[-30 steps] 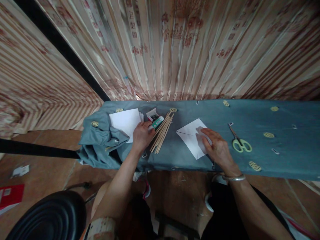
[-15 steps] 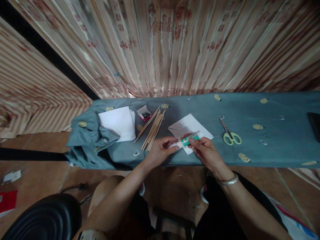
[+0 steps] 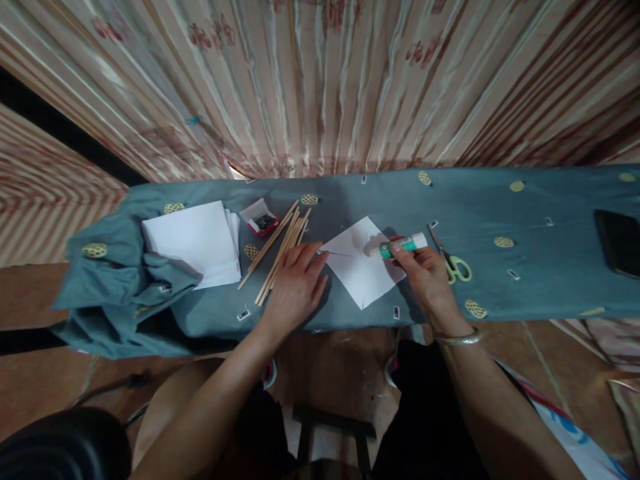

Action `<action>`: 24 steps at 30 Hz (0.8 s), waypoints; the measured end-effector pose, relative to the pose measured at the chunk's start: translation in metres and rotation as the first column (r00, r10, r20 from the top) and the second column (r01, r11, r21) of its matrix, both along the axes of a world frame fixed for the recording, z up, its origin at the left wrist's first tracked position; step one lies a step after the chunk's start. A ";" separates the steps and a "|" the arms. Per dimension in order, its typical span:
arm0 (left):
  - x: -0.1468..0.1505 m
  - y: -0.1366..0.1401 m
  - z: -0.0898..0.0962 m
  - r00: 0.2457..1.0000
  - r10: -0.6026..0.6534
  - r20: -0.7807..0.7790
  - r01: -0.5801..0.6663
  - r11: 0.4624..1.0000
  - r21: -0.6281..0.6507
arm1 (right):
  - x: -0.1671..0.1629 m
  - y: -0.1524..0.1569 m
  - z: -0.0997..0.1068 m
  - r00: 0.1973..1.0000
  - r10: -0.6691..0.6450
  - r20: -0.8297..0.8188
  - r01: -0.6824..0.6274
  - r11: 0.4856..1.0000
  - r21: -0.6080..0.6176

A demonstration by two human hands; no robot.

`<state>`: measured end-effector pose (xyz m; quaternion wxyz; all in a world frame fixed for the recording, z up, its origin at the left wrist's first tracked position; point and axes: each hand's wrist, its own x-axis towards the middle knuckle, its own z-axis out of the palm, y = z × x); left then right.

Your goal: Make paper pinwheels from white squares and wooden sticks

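Observation:
A white square of paper [image 3: 357, 280] lies turned cornerwise on the cloth-covered table, with cuts running in from its corners. My right hand [image 3: 430, 277] grips a green and white glue stick [image 3: 403, 245], its pale tip over the paper's middle; whether it touches cannot be seen. Beside the paper's left corner, my left hand [image 3: 297, 283] rests palm down with fingers stretched out, partly covering a bunch of thin wooden sticks [image 3: 280, 247]. Just right of my right hand lie scissors [image 3: 459, 268] with light green handles.
Further left are a stack of white paper [image 3: 193, 243] and an open small red box [image 3: 261, 220] of dark bits. A black phone [image 3: 620, 240] sits at the right end. The grey-green cloth [image 3: 125, 280] is bunched at the left. A pleated curtain [image 3: 340, 100] hangs behind.
My hands have moved apart: the left went to the paper's left corner, the right keeps the glue stick, now uncapped over the paper. The view has shifted, and the phone shows more fully.

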<state>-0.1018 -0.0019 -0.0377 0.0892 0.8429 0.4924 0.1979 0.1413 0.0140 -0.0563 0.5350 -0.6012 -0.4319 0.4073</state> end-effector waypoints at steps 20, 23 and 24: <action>0.053 -0.014 -0.026 0.970 -0.211 0.125 0.229 0.960 -0.162 | -0.006 0.000 0.009 0.860 0.102 0.500 -0.109 0.994 -0.017; 0.053 -0.015 -0.026 0.968 -0.214 0.130 0.234 0.958 -0.164 | -0.012 0.001 0.014 0.779 0.065 0.624 -0.081 0.997 -0.004; 0.053 -0.015 -0.026 0.968 -0.214 0.131 0.234 0.958 -0.164 | -0.014 0.001 0.015 0.750 0.055 0.659 -0.076 0.997 0.003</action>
